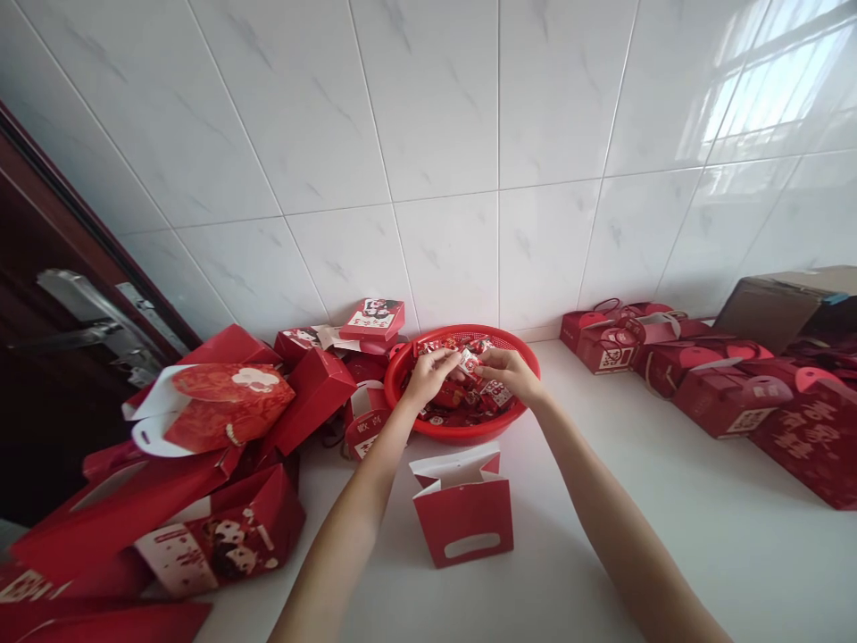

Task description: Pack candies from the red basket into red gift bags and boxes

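Over the red plastic basket (461,435), my left hand (432,373) and my right hand (510,371) pinch a small red-and-white wrapped candy (468,362) between them. The fingers of both hands are closed at its two sides. Several red wrapped candies (461,411) lie in the basket below. Between my forearms, in front of the basket, a red paper gift box (463,518) stands upright with its top open and a white-edged oval handle slot in its front.
At the left, red gift boxes (321,397) lie in a loose pile beside a dark door with a metal handle (87,304). Several closed red boxes (729,397) stand at the right, near a brown cardboard box (763,313). A tiled wall (442,259) backs the white tabletop (589,572).
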Available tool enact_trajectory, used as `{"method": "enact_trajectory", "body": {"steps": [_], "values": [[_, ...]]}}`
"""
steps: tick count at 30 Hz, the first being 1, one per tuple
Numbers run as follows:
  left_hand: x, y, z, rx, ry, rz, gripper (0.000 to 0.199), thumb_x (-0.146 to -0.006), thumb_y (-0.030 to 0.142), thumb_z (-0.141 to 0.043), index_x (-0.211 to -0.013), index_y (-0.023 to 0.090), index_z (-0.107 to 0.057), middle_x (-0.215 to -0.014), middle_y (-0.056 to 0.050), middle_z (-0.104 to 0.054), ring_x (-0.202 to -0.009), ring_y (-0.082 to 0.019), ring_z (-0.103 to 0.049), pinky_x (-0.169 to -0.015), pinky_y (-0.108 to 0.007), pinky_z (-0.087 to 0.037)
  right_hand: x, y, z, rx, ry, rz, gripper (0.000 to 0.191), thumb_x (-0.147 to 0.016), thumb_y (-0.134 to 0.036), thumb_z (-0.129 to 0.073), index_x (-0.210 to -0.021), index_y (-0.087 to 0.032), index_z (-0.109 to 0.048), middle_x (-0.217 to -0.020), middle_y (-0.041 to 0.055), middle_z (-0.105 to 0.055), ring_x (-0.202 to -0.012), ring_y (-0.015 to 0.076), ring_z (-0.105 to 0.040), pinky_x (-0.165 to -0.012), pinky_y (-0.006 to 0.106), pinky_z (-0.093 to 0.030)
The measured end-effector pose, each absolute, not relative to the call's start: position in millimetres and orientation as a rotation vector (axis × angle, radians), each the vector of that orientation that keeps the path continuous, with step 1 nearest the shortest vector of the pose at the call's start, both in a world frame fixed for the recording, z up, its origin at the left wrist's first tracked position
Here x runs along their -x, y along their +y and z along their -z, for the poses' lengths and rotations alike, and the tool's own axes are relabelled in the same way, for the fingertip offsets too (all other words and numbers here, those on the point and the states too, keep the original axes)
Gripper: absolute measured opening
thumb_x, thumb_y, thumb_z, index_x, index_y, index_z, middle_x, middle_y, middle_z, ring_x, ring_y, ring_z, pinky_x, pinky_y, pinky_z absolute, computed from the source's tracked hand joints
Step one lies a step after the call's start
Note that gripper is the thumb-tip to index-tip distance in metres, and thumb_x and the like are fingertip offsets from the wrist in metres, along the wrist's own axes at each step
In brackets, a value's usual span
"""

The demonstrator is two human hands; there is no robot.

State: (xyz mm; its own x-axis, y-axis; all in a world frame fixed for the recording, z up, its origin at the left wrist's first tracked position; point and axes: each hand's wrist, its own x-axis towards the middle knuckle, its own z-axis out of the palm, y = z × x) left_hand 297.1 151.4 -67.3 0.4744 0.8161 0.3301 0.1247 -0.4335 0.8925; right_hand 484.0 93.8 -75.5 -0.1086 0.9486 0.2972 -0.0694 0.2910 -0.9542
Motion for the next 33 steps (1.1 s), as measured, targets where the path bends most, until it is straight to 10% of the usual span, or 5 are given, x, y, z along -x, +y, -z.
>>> {"method": "enact_trajectory", "body": {"steps": [12, 26, 33], "values": [[-295.8, 152.6, 71.7, -1.739, 0.709, -0.944, 0.063, -0.063, 0.042, -0.086, -0.116, 0.014, -0.068, -0.095, -0.008, -0.077, -0.087, -0.022, -0.073, -0.086, -0.037, -0.058, -485.2, 89.1, 72.4, 0.991, -1.218, -1.072, 0.043, -0.062, -0.022, -0.067, -0.106, -0.021, -0.068, -0.089, 0.0018, -0.074, -0.069, 0.0174, -0.068, -0.070, 0.033, -0.059], [-296.2, 153.7, 72.8, -1.852, 0.731, -0.997, 0.048, -0.076, 0.040, -0.075, -0.117, 0.015, -0.070, -0.101, -0.009, -0.078, -0.096, -0.025, -0.073, -0.090, -0.037, -0.058, -484.9, 91.5, 73.2, 0.909, -1.183, -1.209, 0.039, -0.062, -0.048, -0.087, -0.081, -0.017, -0.071, -0.077, 0.0011, -0.069, -0.065, 0.0146, -0.064, -0.066, 0.030, -0.056], [-294.2, 164.0, 77.1, -2.007, 1.154, -0.918, 0.038, -0.077, 0.010, -0.055, -0.110, 0.014, -0.074, -0.111, -0.011, -0.078, -0.107, -0.024, -0.072, -0.095, -0.035, -0.057, -487.3, 100.4, 77.2, 0.976, -0.917, -1.137, 0.032, -0.060, -0.043, -0.080, -0.071, -0.019, -0.063, -0.076, 0.0020, -0.067, -0.065, 0.0140, -0.062, -0.063, 0.027, -0.053]]}}
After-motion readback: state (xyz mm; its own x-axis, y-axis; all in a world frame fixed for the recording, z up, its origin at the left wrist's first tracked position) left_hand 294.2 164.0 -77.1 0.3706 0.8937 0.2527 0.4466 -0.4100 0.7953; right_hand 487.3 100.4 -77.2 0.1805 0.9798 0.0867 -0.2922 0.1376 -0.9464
